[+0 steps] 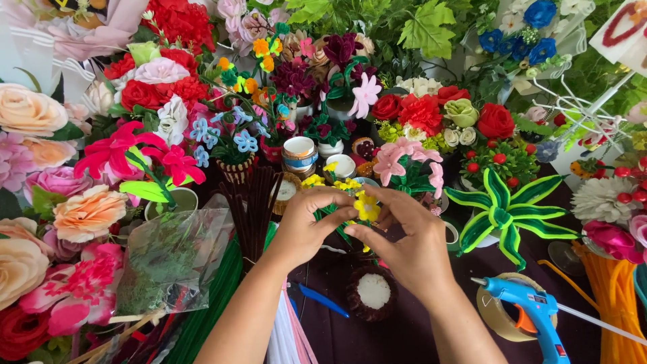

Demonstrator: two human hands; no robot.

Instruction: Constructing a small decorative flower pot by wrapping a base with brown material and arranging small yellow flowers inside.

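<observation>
left hand (303,226) and right hand (404,236) pinch yellow flower (367,207) | brown cup (372,292) near | glue gun (532,310) right

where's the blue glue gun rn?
In the head view the blue glue gun lies at the lower right of the table, resting across a roll of tape, just right of the right hand and left of the orange pipe cleaners.
</observation>
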